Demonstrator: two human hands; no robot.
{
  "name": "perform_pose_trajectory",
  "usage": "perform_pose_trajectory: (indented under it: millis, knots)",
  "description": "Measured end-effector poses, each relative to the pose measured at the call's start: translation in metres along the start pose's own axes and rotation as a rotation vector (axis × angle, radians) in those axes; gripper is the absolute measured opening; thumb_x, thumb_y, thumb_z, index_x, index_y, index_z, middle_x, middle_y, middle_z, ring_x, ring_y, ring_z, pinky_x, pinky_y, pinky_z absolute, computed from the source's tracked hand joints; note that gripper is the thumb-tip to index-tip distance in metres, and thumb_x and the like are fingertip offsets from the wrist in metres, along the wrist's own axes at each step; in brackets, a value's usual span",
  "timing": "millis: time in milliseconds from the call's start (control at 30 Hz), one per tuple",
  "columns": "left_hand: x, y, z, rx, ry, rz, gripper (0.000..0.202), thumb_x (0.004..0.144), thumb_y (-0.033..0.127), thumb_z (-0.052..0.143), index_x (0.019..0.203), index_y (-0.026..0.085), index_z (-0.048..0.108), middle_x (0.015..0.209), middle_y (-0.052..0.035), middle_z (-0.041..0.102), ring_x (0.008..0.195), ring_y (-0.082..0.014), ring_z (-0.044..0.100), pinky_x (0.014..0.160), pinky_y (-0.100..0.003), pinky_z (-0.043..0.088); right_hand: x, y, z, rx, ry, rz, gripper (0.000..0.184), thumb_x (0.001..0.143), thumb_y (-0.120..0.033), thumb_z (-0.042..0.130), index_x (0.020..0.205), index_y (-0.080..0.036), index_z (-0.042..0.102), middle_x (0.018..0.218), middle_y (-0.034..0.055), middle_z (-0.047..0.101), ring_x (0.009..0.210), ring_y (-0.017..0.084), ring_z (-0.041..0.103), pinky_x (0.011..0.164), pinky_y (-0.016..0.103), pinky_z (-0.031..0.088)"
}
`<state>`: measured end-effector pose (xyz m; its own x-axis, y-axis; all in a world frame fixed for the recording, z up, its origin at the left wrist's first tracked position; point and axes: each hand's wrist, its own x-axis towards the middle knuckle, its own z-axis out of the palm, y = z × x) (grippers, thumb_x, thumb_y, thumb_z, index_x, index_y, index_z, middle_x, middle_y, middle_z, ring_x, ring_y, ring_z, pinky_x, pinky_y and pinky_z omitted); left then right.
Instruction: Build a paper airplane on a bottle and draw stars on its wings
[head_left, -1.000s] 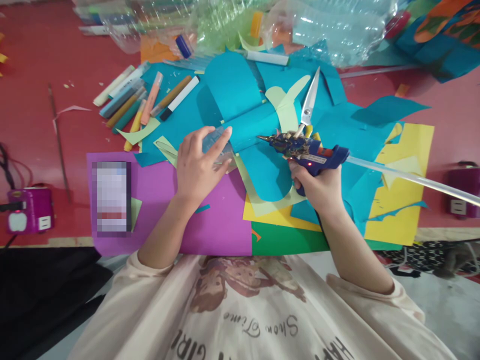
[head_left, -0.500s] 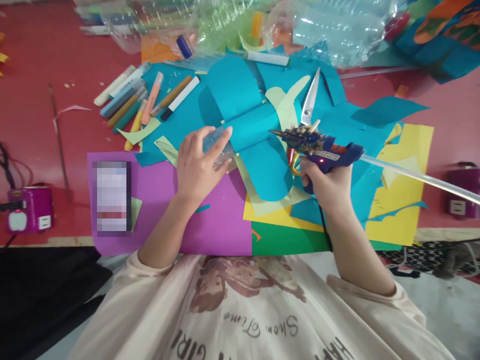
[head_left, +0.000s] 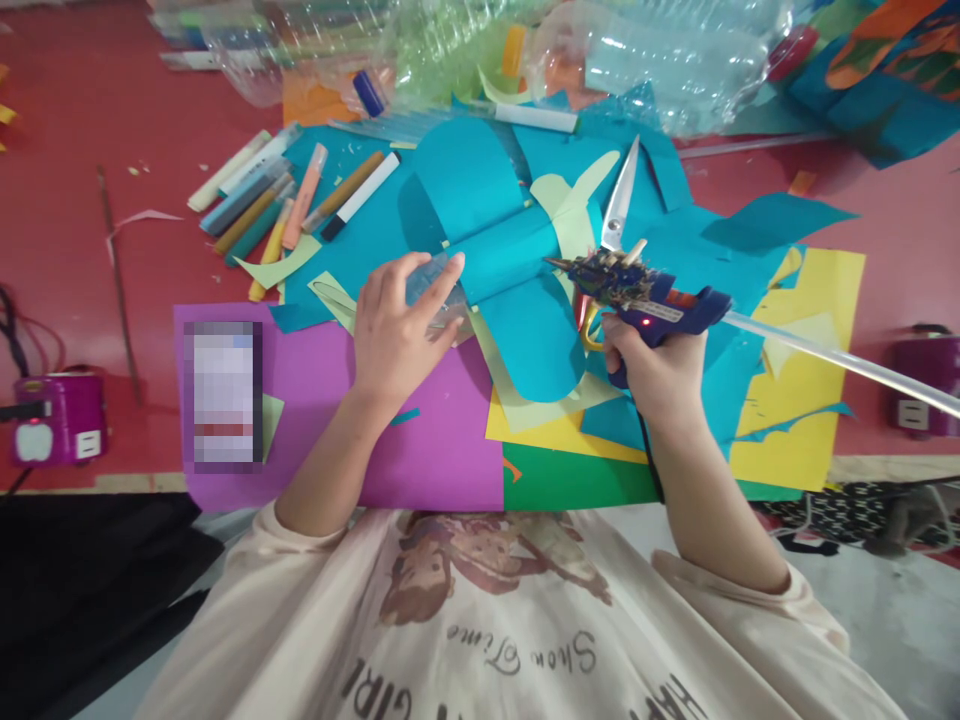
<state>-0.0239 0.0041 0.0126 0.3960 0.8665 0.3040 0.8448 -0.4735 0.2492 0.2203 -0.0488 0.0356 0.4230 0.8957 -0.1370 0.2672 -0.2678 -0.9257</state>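
So the thing getting worked on is a bottle (head_left: 499, 255), or looks like one anyway, wrapped in blue paper and lying on its side over a heap of blue scraps. Two rounded blue flaps stick out from it, a far flap (head_left: 469, 180) and a near flap (head_left: 536, 340).

Left hand (head_left: 397, 325) has it by the bare see-through end, fingers spread and curled round the plastic with the thumb on the near side. Right hand (head_left: 660, 375) has its fingers clenched around the handle of a blue glue gun (head_left: 671, 305), just right of the bottle. Can't tell if the trigger's squeezed. The gun's nozzle points at the bottle's right end, but I honestly can't say if it's touching. Its front is caked in gunk, a little red light is glowing, and a long clear glue stick (head_left: 840, 360) pokes out the back.

Scissors (head_left: 619, 205) sit right of the bottle, partly behind the gun, blades pointing away from the person. There's a bunch of markers (head_left: 304, 200) left of the bottle, a phone (head_left: 223, 395) well to its left on a purple sheet (head_left: 435, 430), and a pile of clear plastic bottles (head_left: 660, 60) beyond it.
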Motion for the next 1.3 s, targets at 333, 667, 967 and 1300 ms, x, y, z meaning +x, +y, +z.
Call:
perform_pose_trajectory:
  millis: [333,667,967,1300]
  knots:
    - [0.000,0.002,-0.001,-0.034,-0.025,-0.039,0.047,0.092,0.043,0.060,0.137,0.034,0.052,0.133,-0.0091,0.056,0.123,-0.0305,0.052,0.104,-0.046,0.044,-0.006,-0.001,0.010,0.013,-0.056,0.000,0.014,0.066,-0.027,0.065,0.060,-0.020,0.055,0.047,-0.0051,0.050,0.039,0.009,0.042,0.039,0.025,0.034]
    - [0.000,0.004,-0.002,-0.008,-0.013,-0.024,0.046,0.092,0.037,0.059,0.138,0.032,0.053,0.133,-0.0107,0.057,0.122,-0.0310,0.053,0.102,-0.045,0.045,-0.013,-0.005,0.021,-0.020,-0.137,-0.067,0.019,0.068,-0.027,0.065,0.057,-0.023,0.050,0.047,-0.0046,0.046,0.041,0.009,0.038,0.039,0.025,0.031]
    - [0.000,0.004,-0.002,0.003,0.002,-0.029,0.047,0.091,0.038,0.062,0.136,0.035,0.053,0.131,-0.0089,0.057,0.120,-0.0300,0.054,0.101,-0.044,0.046,-0.018,-0.017,0.030,-0.049,-0.205,-0.118,0.014,0.068,-0.027,0.061,0.059,-0.022,0.051,0.047,-0.0050,0.045,0.044,0.009,0.036,0.043,0.024,0.035]
    - [0.000,0.004,-0.002,-0.002,-0.002,-0.033,0.047,0.091,0.037,0.061,0.137,0.035,0.052,0.132,-0.0086,0.057,0.121,-0.0297,0.054,0.101,-0.043,0.046,-0.015,-0.008,0.024,-0.025,-0.147,-0.060,0.015,0.066,-0.028,0.063,0.059,-0.022,0.052,0.048,-0.0051,0.048,0.041,0.009,0.039,0.040,0.025,0.033]
